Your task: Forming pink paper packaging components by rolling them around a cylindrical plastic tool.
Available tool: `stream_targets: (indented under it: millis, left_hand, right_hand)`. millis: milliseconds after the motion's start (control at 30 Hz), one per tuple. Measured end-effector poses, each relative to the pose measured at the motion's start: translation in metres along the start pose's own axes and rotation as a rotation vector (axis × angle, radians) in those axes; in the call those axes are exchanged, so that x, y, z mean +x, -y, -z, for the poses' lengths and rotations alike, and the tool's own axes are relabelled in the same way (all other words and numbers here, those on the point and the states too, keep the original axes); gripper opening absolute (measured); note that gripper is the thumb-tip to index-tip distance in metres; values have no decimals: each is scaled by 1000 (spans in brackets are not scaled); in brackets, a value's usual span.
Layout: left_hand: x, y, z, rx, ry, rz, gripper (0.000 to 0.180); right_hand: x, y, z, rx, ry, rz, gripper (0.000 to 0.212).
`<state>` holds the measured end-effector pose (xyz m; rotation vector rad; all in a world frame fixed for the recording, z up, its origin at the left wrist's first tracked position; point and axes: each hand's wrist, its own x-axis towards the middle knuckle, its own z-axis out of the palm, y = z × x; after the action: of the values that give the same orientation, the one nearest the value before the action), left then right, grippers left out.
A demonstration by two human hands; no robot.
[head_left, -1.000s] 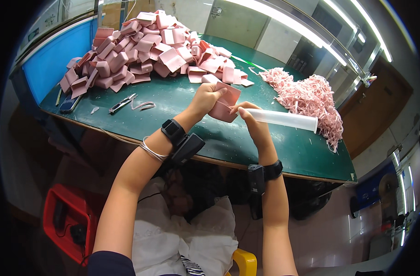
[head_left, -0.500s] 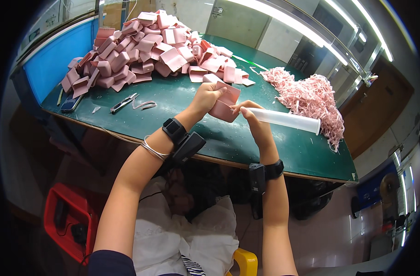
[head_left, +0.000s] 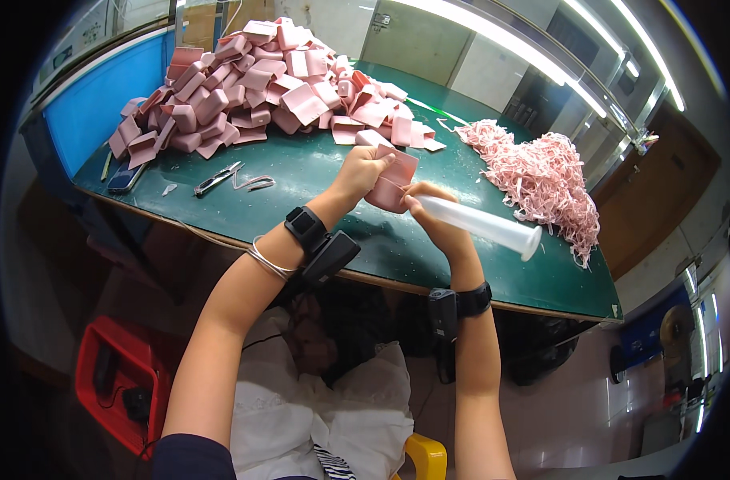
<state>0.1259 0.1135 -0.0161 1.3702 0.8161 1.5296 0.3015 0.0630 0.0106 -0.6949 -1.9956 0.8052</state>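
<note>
A: Where's the pink piece [head_left: 386,194]?

B: Just above the centre of the frame, in the left hand [head_left: 358,174], which pinches it with the thumb laid on its raised flap. The right hand [head_left: 438,214] is curled round the near end of a white tube [head_left: 485,225], fingertips at the piece's right edge; whether they pinch that edge too, I can't tell.

A: How would it handle?

B: Light and bendy, I'd judge, with a grippy surface (it looks like silicone, though I'm only guessing) and hardly fragile. Best held by the flap, leaving the rim free.

A: Counts?

B: One piece in hand, one tube. Upper left, one pile of similar pieces [head_left: 301,104], too overlapped to number. Right of centre, one heap of pink strips [head_left: 545,172], uncountable. At left on the green table [head_left: 525,276], one metal hand tool [head_left: 218,179] and one phone-like device [head_left: 126,178].
</note>
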Motion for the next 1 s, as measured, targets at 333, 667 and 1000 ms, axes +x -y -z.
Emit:
stream_targets:
  millis: [333, 667, 1000]
  left_hand:
    - [-4, -10, 3, 173, 26, 19, 24]
    - [-14, -21, -12, 194, 295, 74, 60]
    - [-11, -23, -5, -19, 158, 135, 45]
  right_hand:
    - [5, -8, -7, -358, -34, 274, 8]
    - [4, -12, 10, 324, -203, -98, 18]
    - [2, -5, 17, 987, -135, 12, 29]
